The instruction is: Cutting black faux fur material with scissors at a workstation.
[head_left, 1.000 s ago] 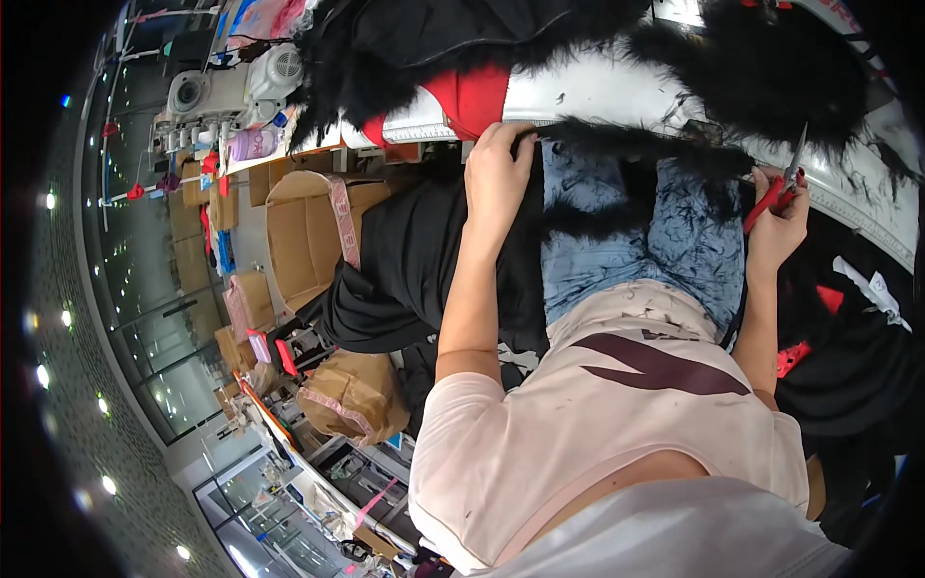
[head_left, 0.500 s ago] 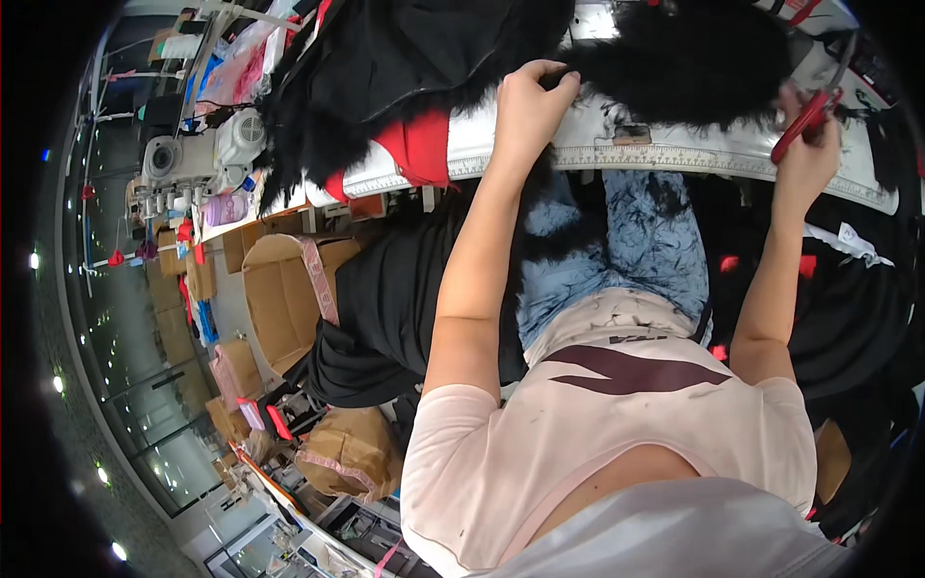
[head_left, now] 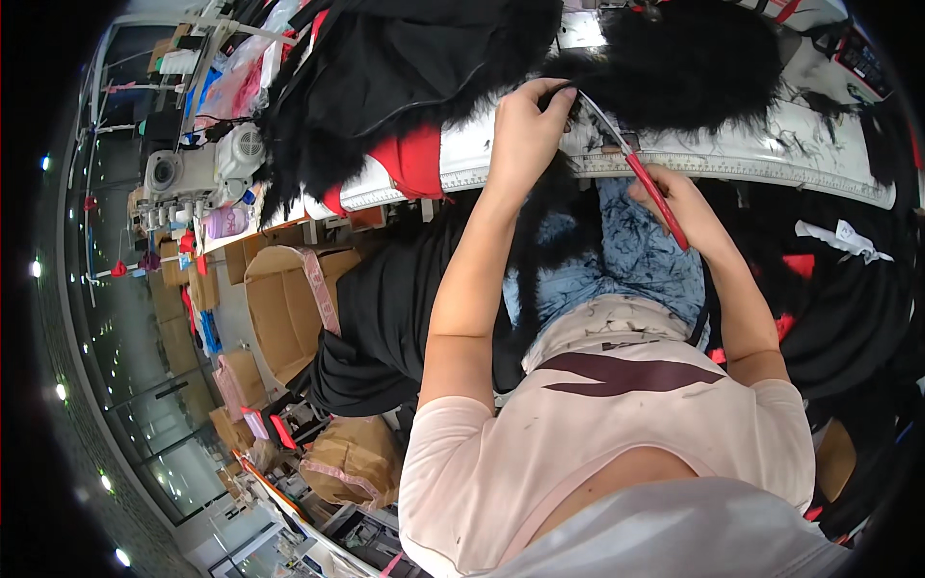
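Note:
My left hand (head_left: 530,130) is closed in a pinch on the edge of some black furry fabric (head_left: 551,197); part of it hangs below the hand over my lap. Red-handled scissors (head_left: 653,197) are in my right hand (head_left: 686,207), whose fingers wrap the handles. Their blades point up and to the left, with the tips beside my left fingertips. Whether the blades touch the fabric I cannot tell. A rounded black fur piece (head_left: 699,63) lies on the white table just beyond both hands.
A larger black garment piece with fur trim (head_left: 405,72) covers the table's left part, with red cloth (head_left: 412,162) under it. A long ruler (head_left: 732,164) runs along the near table edge. Sewing machine parts (head_left: 188,169) stand at left, above an open cardboard box (head_left: 284,299).
My right hand has swung left with the scissors, from the table's right side to beside my left hand. The left hand has lowered slightly, and a black furry strip now hangs below it.

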Demonstrator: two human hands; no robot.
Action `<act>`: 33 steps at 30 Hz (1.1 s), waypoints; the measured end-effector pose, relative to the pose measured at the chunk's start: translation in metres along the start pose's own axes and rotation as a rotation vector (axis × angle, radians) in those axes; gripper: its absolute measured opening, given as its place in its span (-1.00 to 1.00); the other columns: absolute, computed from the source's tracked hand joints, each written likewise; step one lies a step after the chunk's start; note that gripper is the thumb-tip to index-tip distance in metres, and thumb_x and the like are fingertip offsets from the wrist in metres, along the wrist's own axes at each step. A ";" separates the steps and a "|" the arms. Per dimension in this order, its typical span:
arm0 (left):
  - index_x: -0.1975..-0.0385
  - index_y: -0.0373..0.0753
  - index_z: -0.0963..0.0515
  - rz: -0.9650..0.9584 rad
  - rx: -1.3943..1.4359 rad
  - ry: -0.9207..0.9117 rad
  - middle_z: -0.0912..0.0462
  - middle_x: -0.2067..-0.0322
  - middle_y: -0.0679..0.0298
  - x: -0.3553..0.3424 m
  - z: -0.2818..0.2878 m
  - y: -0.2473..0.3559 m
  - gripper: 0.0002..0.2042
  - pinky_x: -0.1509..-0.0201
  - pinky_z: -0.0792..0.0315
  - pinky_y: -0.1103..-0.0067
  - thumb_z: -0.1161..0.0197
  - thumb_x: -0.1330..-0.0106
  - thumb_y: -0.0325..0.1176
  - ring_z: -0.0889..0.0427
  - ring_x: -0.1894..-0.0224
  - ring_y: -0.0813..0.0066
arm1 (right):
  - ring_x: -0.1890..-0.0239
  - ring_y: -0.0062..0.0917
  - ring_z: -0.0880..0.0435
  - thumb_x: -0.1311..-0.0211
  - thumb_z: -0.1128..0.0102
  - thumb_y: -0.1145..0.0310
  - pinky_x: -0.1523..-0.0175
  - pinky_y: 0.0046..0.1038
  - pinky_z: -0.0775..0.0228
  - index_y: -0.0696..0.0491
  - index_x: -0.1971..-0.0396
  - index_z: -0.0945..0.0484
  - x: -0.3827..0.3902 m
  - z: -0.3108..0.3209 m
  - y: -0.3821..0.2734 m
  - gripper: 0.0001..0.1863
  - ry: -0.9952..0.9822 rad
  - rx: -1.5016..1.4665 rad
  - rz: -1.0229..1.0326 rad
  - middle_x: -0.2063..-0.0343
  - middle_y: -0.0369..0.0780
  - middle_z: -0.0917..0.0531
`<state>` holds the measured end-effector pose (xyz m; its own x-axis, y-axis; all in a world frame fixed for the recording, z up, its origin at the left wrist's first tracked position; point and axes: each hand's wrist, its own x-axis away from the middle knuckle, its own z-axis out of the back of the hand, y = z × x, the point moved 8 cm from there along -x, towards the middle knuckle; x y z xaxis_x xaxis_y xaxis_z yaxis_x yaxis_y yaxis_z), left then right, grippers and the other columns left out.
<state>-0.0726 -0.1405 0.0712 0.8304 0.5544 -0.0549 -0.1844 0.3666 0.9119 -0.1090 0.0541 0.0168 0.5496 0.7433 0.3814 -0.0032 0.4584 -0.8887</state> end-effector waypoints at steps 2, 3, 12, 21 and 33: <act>0.21 -0.43 -0.61 -0.002 -0.022 -0.002 -0.59 0.59 0.32 0.001 0.000 0.001 -0.74 0.46 -0.34 0.69 -0.24 -0.24 -0.34 -0.48 0.56 0.70 | 0.42 -0.62 -0.43 -0.24 -0.22 0.06 0.22 -0.53 -0.32 0.25 0.26 -0.54 0.001 0.000 -0.001 -0.54 0.007 -0.019 0.000 0.51 -0.24 -0.54; 0.21 -0.44 -0.61 0.004 -0.037 -0.001 -0.59 0.60 0.31 0.001 0.000 0.000 -0.74 0.46 -0.34 0.68 -0.24 -0.24 -0.34 -0.48 0.56 0.69 | 0.42 -0.62 -0.43 -0.23 -0.23 0.05 0.22 -0.53 -0.31 0.25 0.26 -0.54 0.002 0.000 -0.001 -0.53 0.010 -0.037 0.003 0.51 -0.24 -0.54; 0.37 -0.45 -0.60 -0.285 -0.303 0.117 -0.63 0.44 -0.05 0.016 -0.002 0.036 -0.84 0.24 -0.46 0.37 -0.22 -0.18 -0.44 -0.60 0.36 -0.01 | 0.63 -0.71 -0.39 -0.30 -0.16 0.11 0.56 -0.62 -0.23 0.20 0.28 -0.48 0.000 -0.001 0.002 -0.62 0.070 0.061 0.150 0.56 -0.33 -0.49; 0.24 -0.42 -0.59 -0.197 -0.288 0.033 -0.65 0.39 0.00 0.013 0.000 0.026 -0.79 0.28 -0.45 0.52 -0.25 -0.23 -0.40 -0.64 0.41 0.26 | 0.48 -0.53 -0.58 -0.21 -0.23 -0.01 0.27 -0.51 -0.38 0.16 0.27 -0.66 -0.001 0.002 -0.005 -0.54 0.047 0.051 -0.001 0.56 -0.19 -0.61; 0.16 -0.39 -0.48 0.155 -0.001 -0.163 -0.61 0.50 0.24 0.059 0.019 -0.023 -0.82 0.47 -0.35 0.65 -0.05 -0.39 -0.41 -0.44 0.59 0.63 | 0.70 -0.75 -0.35 -0.19 -0.25 -0.05 0.58 -0.62 -0.19 0.16 0.53 -0.52 -0.005 -0.015 0.004 -0.51 -0.251 0.172 0.001 0.76 -0.39 -0.37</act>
<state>-0.0093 -0.1304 0.0552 0.8660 0.4762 0.1525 -0.3169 0.2868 0.9041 -0.0993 0.0446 0.0073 0.3262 0.8312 0.4501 -0.1571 0.5172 -0.8413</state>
